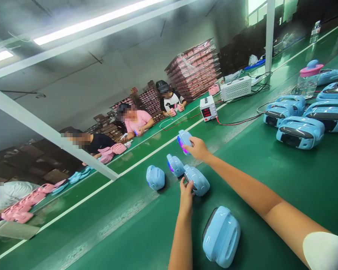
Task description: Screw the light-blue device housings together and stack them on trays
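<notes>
My right hand (pixel 199 149) is closed around the side of a blue portable speaker (pixel 185 139) whose front glows purple. My left hand (pixel 186 189) has its fingers against the dark front of another blue speaker (pixel 199 180), gripping it at the near end. Just beyond that one sits a smaller-looking blue speaker (pixel 175 165) with a purple-blue glow. A further speaker (pixel 155 177) stands to the left, apart from both hands. Nearest to me, another blue speaker (pixel 222 237) rests with its handle facing up.
The green conveyor belt (pixel 124 232) runs diagonally. On the right stand several blue speakers (pixel 300 133) and a bottle with a pink lid (pixel 309 80). A power supply (pixel 208 108) with red digits trails cables beyond my right hand. Co-workers sit across the belt near pink casings (pixel 111 152).
</notes>
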The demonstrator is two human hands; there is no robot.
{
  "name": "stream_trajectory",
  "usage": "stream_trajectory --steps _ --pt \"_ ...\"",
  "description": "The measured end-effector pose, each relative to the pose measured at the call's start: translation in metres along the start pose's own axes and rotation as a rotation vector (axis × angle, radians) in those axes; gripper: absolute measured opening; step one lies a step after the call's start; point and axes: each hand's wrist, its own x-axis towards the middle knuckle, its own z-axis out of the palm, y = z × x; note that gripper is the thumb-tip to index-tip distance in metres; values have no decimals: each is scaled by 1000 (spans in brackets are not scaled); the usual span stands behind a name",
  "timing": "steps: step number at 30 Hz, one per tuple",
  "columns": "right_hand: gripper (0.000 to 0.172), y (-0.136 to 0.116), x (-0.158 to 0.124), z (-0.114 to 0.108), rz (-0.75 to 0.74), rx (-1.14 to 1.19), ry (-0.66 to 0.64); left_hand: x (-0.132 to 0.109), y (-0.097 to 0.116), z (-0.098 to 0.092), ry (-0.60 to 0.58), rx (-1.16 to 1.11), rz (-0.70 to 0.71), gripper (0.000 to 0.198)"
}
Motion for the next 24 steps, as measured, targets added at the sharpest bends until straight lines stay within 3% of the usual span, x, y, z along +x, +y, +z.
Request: stream_trajectory --steps 7,10,13,16,21,24 --pt "23 66 14 10 186 -197 -82 -5 -8 4 -98 -33 19 77" --pt "20 83 13 14 242 -222 -151 -6 -7 2 -127 -38 36 83" --pt "18 89 13 14 295 -225 -200 -9 -7 3 -241 -38 70 93" --pt "21 82 13 10 338 -213 -232 -13 -8 7 -354 -26 111 99" --pt "55 41 7 6 367 -129 -248 -16 -6 6 -314 -226 90 100" --pt "56 4 -5 4 371 72 -489 -17 8 -8 -220 -399 109 86"
